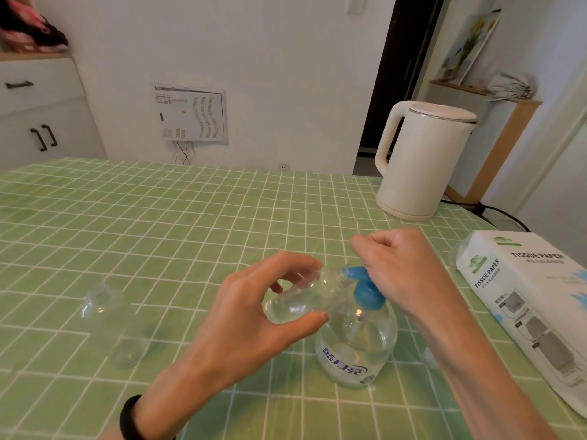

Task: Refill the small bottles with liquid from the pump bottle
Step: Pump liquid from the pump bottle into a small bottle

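Now holding small bottle (301,300) in left hand (247,315), fingers (298,263) and thumb wrapped round its belly, tilted nearly flat with mouth at blue pump head (368,293) of pump bottle (355,347) upright on surface (158,217). Pressing on pump head with right hand (403,268), fingers (378,242) curled in loose fist, gripping nothing visible. Probably light, thin, slick plastic: grip mid-body, firm without squeezing, steady at nozzle.

Clear pump bottle (355,347), blue head, stands upright on the counter (190,217). My left grip (251,315) tilts a small clear bottle (298,300), neck at its nozzle. A second small bottle (98,300) and a third small bottle (128,347) sit well left of it.
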Demonstrator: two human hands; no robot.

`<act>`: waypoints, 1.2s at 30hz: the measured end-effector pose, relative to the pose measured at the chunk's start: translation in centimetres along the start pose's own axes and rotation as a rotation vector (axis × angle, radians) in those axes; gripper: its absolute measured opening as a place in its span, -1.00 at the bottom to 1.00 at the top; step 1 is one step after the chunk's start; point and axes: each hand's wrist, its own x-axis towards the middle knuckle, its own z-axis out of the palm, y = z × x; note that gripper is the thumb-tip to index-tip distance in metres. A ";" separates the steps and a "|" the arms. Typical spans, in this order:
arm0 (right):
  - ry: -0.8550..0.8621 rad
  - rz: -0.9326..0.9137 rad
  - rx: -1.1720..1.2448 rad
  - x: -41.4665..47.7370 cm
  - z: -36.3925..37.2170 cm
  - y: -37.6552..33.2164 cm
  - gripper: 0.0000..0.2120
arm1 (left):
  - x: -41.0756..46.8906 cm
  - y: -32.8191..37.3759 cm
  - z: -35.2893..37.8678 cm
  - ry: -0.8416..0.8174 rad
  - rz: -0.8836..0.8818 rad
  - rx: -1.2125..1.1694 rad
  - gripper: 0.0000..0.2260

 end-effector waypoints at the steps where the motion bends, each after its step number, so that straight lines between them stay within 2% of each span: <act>1: 0.013 -0.010 0.005 0.0 -0.1 -0.1 -0.47 | 0.0 0.0 0.0 -0.001 0.001 -0.001 -0.61; 8: 0.104 -0.127 0.007 -0.2 -0.4 -0.5 -0.56 | 0.2 0.0 -0.1 0.011 0.007 -0.007 -0.59; 16: 0.004 -0.007 0.062 -0.1 0.1 0.0 -0.45 | 0.2 0.1 -0.4 0.002 0.006 0.001 -0.59; 24: 0.118 -0.156 0.042 -0.2 -0.3 -0.5 -0.54 | 0.3 0.1 -0.3 0.002 0.011 0.000 -0.60; 32: 0.019 -0.024 0.059 0.3 -0.1 0.1 -0.47 | 0.2 -0.2 -0.2 -0.006 0.002 0.006 -0.59; 36: 0.010 -0.024 0.058 0.1 0.0 0.3 -0.48 | 0.1 0.0 -0.1 -0.015 -0.003 0.008 -0.60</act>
